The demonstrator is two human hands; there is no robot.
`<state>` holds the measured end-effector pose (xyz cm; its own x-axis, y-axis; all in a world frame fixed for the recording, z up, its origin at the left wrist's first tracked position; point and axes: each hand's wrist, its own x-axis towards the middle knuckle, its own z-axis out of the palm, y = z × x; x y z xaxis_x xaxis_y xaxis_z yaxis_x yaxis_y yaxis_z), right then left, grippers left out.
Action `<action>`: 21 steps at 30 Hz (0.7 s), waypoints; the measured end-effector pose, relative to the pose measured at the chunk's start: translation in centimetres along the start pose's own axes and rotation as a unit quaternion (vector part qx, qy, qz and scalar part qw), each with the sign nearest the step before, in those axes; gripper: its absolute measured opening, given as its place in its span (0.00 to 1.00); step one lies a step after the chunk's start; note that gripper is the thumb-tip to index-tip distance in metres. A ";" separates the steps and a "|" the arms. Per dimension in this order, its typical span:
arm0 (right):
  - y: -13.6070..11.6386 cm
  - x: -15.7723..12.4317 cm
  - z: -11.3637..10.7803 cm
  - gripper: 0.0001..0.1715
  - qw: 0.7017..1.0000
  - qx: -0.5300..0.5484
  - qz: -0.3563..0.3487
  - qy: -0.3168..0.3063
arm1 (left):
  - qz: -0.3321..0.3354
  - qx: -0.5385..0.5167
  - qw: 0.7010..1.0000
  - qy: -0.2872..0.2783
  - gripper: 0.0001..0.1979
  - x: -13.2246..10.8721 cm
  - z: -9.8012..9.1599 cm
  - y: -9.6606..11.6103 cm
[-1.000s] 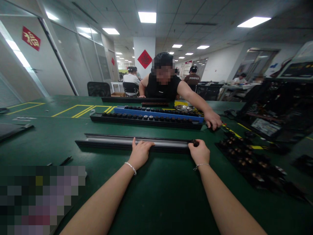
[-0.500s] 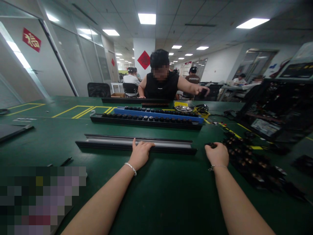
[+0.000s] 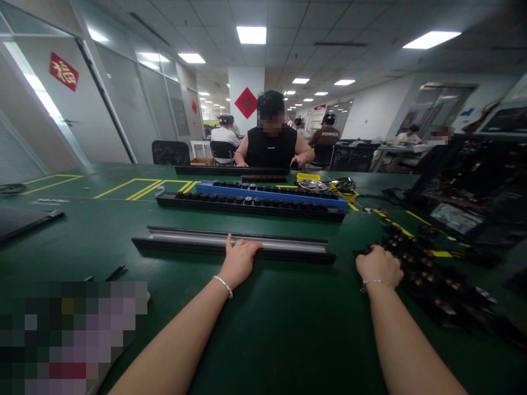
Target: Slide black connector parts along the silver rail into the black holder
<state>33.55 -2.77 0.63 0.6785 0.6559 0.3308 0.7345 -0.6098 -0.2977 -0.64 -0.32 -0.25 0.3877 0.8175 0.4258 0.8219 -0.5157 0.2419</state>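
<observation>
A long black channel [image 3: 288, 254] with a silvery inner floor lies across the green table in front of me. My left hand [image 3: 237, 260] grips its near wall around the middle, the thumb reaching up over the inside. To the right of the channel's end, my right hand [image 3: 376, 265] is low at the table with its fingers curled. A bit of a small black part [image 3: 361, 252] shows at its fingertips; the rest is hidden by the hand. Right beside this hand spreads a pile of black parts [image 3: 432, 277] with coppery spots.
Farther back lie a black rail [image 3: 247, 207] and a blue rail [image 3: 272, 195], both lined with round black pieces. A metal dish [image 3: 313, 185] and a yellow tray [image 3: 348, 191] stand behind. Across the table sits a co-worker [image 3: 272, 145]. An open black case [image 3: 448, 181] is at right.
My right hand has shifted right and slightly nearer, turning knuckles-up beside the pile. My left hand stays on the channel. The co-worker's outstretched arm has drawn back to the table edge.
</observation>
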 end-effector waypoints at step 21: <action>-9.0 11.0 4.8 0.23 0.964 -0.054 -0.255 -0.058 | -0.020 -0.048 0.998 -0.022 0.20 4.2 1.5 -1.5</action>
<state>34.40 12.08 2.69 0.2301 0.9240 0.3054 0.9720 -0.2338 -0.0251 0.33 4.29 -0.11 0.3742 0.8479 0.3756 0.7949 -0.5019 0.3409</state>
